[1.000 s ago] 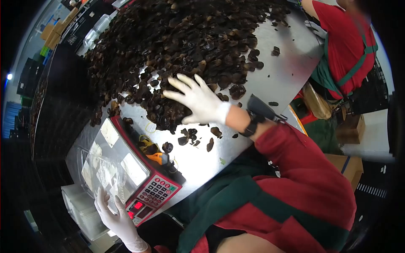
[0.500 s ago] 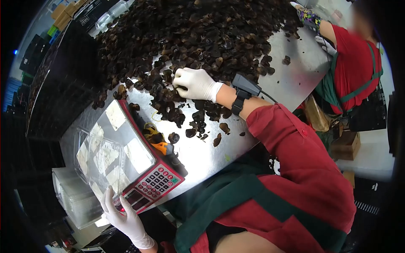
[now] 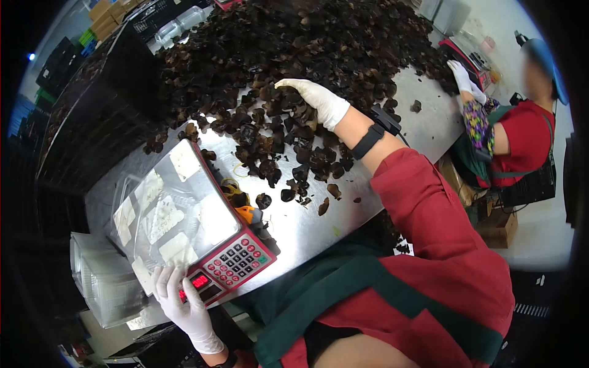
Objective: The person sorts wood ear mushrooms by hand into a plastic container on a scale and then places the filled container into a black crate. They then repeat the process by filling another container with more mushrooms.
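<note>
Bare steel table (image 3: 319,230) lies open between my scale (image 3: 202,227) and the mushroom pile (image 3: 294,55), with loose pieces (image 3: 288,178) and an orange tool (image 3: 246,214) scattered across it and a co-worker's hand (image 3: 460,73) crowding the far edge.

One red scale (image 3: 236,260), one clear plastic tray (image 3: 156,211), one mushroom heap (image 3: 294,49), three gloved hands.

Brushed, glossy metal table (image 3: 423,132); wrinkled, matt dried mushrooms (image 3: 294,49); clear glossy plastic tray (image 3: 156,205); smooth white rubbery glove on right hand (image 3: 313,98).
</note>
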Demonstrator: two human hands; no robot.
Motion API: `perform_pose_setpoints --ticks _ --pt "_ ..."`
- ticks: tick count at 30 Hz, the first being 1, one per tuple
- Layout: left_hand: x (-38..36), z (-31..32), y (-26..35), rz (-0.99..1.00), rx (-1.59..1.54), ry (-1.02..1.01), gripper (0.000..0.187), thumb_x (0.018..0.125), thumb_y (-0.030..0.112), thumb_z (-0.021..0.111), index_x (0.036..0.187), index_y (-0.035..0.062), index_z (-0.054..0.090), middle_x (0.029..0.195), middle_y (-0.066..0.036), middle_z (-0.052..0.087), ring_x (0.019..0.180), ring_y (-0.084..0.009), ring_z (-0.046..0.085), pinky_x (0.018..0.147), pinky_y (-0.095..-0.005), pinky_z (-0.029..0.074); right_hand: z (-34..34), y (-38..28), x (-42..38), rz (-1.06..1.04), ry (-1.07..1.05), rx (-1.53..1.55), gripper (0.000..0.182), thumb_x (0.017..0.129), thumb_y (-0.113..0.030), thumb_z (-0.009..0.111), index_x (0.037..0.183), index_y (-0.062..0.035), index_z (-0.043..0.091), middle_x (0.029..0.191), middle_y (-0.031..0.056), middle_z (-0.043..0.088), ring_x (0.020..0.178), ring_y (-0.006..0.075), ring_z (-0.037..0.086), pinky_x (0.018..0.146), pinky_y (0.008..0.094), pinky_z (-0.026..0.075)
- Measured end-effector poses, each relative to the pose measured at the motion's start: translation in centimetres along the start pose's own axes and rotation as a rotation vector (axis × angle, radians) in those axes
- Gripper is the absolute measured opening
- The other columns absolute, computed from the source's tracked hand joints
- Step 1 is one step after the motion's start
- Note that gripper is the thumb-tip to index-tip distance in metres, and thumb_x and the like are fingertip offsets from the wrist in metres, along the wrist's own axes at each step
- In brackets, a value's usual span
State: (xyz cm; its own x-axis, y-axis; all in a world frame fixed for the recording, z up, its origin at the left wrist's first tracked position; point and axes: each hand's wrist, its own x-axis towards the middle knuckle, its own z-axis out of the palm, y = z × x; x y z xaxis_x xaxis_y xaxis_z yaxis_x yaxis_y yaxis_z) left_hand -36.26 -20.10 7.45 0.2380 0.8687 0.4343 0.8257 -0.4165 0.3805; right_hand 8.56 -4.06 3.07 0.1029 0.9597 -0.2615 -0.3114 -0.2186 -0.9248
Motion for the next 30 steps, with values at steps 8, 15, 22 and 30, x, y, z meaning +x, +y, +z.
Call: perform_pose_setpoints --ticks 8,15,22,30 --pt "0.5 -0.4 0.3 0.021 -0.029 -0.049 0.027 0.078 -0.003 0.067 0.103 0.0039 0.067 0.116 -0.012 0.063 0.121 -0.0374 0.053 0.106 -0.0489 0.039 11.7 -1.8 0.5 -0.016 -0.571 0.211 0.028 0.096 -0.024 0.056 0.111 -0.0034 0.070 0.109 0.0139 0.071 0.090 0.0262 0.070 0.079 0.0322 0.056" --pt "1.0 -1.1 0.5 0.001 -0.033 -0.034 0.027 0.078 0.001 0.069 0.104 0.0079 0.068 0.113 -0.008 0.063 0.118 -0.0330 0.056 0.110 -0.0511 0.035 22.2 -3.6 -1.6 -0.043 -0.689 -0.102 0.027 0.093 -0.026 0.059 0.102 -0.0038 0.070 0.093 0.0128 0.073 0.078 0.0160 0.068 0.071 0.0244 0.052" --pt "4.1 -0.2 2.0 0.261 0.086 0.187 0.042 0.072 0.003 0.076 0.113 0.0085 0.068 0.105 -0.006 0.063 0.095 -0.0260 0.058 0.084 -0.0404 0.045 26.7 0.3 -2.9 -0.021 -0.798 -0.210 0.015 0.090 -0.019 0.066 0.094 -0.0052 0.072 0.085 0.0000 0.067 0.079 0.0067 0.061 0.075 0.0213 0.050" --pt "8.1 2.1 3.2 0.532 0.363 0.086 0.033 0.074 0.013 0.062 0.106 0.0127 0.068 0.096 -0.001 0.059 0.084 -0.0186 0.057 0.081 -0.0360 0.041 27.9 1.6 -3.7 -0.099 -0.875 -0.368 0.024 0.093 -0.022 0.063 0.101 -0.0017 0.074 0.099 0.0080 0.073 0.093 0.0144 0.065 0.087 0.0278 0.050"
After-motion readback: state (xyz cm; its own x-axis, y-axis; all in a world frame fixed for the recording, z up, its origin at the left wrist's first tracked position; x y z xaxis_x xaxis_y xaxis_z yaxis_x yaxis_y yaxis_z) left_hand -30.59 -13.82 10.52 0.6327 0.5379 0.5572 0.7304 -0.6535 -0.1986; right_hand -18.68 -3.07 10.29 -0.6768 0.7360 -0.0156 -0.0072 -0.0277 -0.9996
